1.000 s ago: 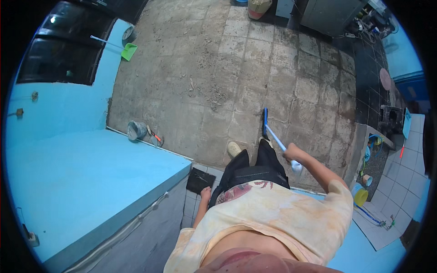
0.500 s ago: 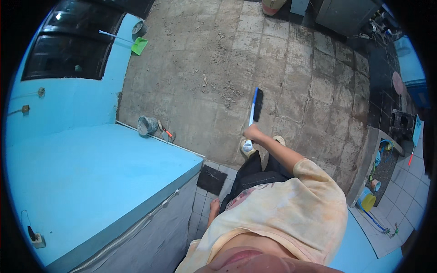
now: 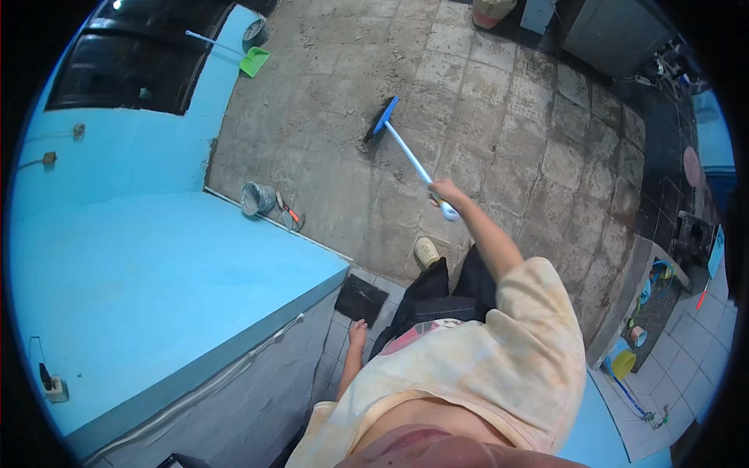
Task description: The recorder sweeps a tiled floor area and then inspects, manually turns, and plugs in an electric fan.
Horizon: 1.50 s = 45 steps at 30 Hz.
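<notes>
My right hand (image 3: 445, 191) is closed round the pale blue handle of a broom (image 3: 407, 150), close to the handle's upper end. The broom slants away to the far left, and its blue head with black bristles rests on the dusty floor (image 3: 468, 140) among grey debris. My left hand (image 3: 357, 332) hangs low at my left side, above a dark mat (image 3: 362, 301) on white tiles. Its fingers look loosely curled, and nothing shows in them.
By the blue ledge (image 3: 179, 257) on the left stand a grey bucket (image 3: 253, 200) and a trowel with an orange handle (image 3: 291, 211). Farther off, a green dustpan (image 3: 253, 62) leans near another bucket (image 3: 254, 32). A low wall (image 3: 620, 304) bounds the right side.
My right hand has swung the broom; its head has moved left and farther away, and the handle now slants the other way. My left hand has come slightly forward.
</notes>
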Motion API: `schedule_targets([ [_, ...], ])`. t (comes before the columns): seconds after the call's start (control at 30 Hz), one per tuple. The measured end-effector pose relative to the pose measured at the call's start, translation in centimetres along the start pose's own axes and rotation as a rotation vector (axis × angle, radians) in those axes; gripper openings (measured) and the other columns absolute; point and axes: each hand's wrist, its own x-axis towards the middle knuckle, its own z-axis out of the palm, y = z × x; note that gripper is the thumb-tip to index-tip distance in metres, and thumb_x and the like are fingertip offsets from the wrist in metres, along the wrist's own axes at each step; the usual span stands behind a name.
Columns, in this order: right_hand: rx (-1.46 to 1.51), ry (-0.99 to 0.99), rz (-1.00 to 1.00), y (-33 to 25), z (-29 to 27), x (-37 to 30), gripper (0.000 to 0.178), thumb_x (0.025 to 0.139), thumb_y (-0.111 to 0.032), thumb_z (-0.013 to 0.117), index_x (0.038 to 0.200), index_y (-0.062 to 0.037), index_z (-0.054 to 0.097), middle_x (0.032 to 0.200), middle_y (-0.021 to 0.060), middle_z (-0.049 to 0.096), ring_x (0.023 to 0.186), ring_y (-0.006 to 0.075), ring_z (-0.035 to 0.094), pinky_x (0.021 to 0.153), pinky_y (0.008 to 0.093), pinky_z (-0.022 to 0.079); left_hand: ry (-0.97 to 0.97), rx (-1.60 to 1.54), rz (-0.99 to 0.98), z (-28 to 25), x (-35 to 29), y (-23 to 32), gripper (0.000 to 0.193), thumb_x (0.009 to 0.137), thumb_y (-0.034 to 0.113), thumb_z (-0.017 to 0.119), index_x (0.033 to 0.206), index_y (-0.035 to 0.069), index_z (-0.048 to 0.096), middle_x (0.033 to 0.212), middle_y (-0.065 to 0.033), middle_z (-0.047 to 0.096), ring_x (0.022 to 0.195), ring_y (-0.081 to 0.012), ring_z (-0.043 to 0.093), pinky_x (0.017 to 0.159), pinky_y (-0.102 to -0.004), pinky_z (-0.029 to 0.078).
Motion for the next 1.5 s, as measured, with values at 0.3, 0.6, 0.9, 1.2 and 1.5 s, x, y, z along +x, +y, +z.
schedule_targets([
  [0.3,-0.302,0.031,0.212,10.5,-12.9,-21.8,0.024,0.078,-0.017,0.045,0.098,-0.0061,0.051,0.046,0.0013,0.041,0.035,0.0109,0.04,0.032,0.0271,0.034,-0.117,0.329,0.12,0.6,-0.4,2.6,0.03,0.071,0.012,0.05,0.099,0.0,0.052,0.098,-0.0123,0.054,0.093,-0.0209,0.05,0.08,-0.0281,0.037],
  [0.6,-0.244,0.171,0.447,20.2,-15.7,-24.3,0.031,0.076,-0.013,0.048,0.107,-0.0072,0.049,0.044,0.0019,0.039,0.033,0.0125,0.039,0.031,0.0275,0.032,-0.097,0.183,0.081,-1.5,-0.7,3.8,0.032,0.072,0.011,0.049,0.102,0.0,0.05,0.098,-0.0131,0.053,0.093,-0.02,0.049,0.081,-0.027,0.035],
  [0.9,-0.397,0.107,0.42,13.0,-11.9,-22.5,0.026,0.073,-0.008,0.048,0.098,0.0,0.05,0.051,0.0058,0.046,0.039,0.0146,0.046,0.035,0.0287,0.039,-0.099,0.175,-0.066,-1.0,1.2,0.7,0.029,0.071,0.011,0.05,0.099,0.001,0.052,0.097,-0.0116,0.054,0.091,-0.0197,0.049,0.079,-0.0274,0.036],
  [1.2,-0.231,0.06,0.396,13.3,-11.0,-25.4,0.045,0.075,-0.005,0.049,0.117,-0.0169,0.04,0.053,-0.0002,0.044,0.037,0.01,0.039,0.034,0.0247,0.036,-0.068,0.069,0.012,0.6,3.5,0.0,0.026,0.071,0.012,0.051,0.095,0.001,0.055,0.094,-0.0111,0.056,0.09,-0.0193,0.05,0.079,-0.0272,0.037],
  [1.5,-0.337,0.13,0.008,20.0,-5.0,-6.7,0.024,0.073,-0.01,0.048,0.097,-0.008,0.054,0.05,0.0013,0.044,0.034,0.0118,0.042,0.031,0.0263,0.035,0.024,0.164,-0.068,-3.8,-1.4,-0.9,0.028,0.071,0.013,0.049,0.096,0.001,0.053,0.094,-0.0111,0.055,0.088,-0.0193,0.05,0.077,-0.0274,0.038],
])
